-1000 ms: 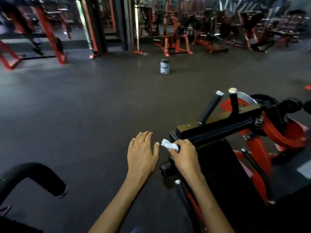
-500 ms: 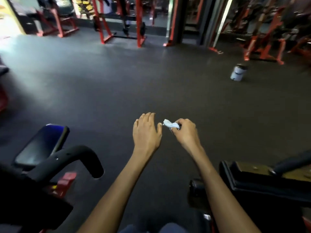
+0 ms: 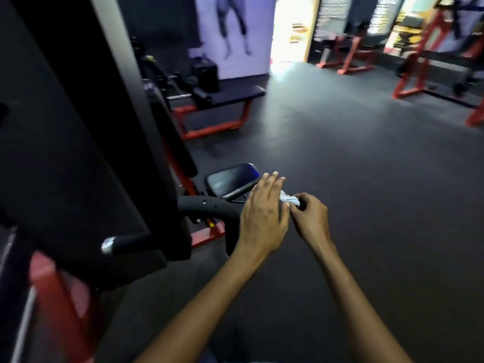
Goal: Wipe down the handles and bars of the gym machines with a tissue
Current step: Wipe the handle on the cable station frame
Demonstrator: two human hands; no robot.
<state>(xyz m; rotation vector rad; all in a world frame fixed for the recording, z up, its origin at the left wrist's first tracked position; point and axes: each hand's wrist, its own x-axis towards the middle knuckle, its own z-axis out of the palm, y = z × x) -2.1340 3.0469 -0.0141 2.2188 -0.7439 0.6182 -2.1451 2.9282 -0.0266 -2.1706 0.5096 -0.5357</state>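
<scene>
A crumpled white tissue (image 3: 288, 199) sits pinched in the fingers of my right hand (image 3: 310, 218), at the middle of the head view. My left hand (image 3: 263, 218) is beside it, fingers straight and together, its thumb side touching the tissue. Under my left hand runs a curved black foam-covered handle (image 3: 209, 206) of a black and red gym machine (image 3: 86, 153). The handle's right end is hidden behind my left hand. A second, straight black grip with a silver end cap (image 3: 123, 243) sticks out lower left. A small black seat pad (image 3: 231, 179) lies just beyond my hands.
The tall black machine body fills the left side. A flat bench on a red frame (image 3: 217, 111) stands behind it. Red racks (image 3: 419, 72) line the far right. Dark rubber floor (image 3: 366, 166) stretches open to the right, with a bright doorway (image 3: 290, 35) at the back.
The view has swung left, away from the earlier machine and the can on the floor. My hands, still together with the tissue, now sit over the curved black handle.
</scene>
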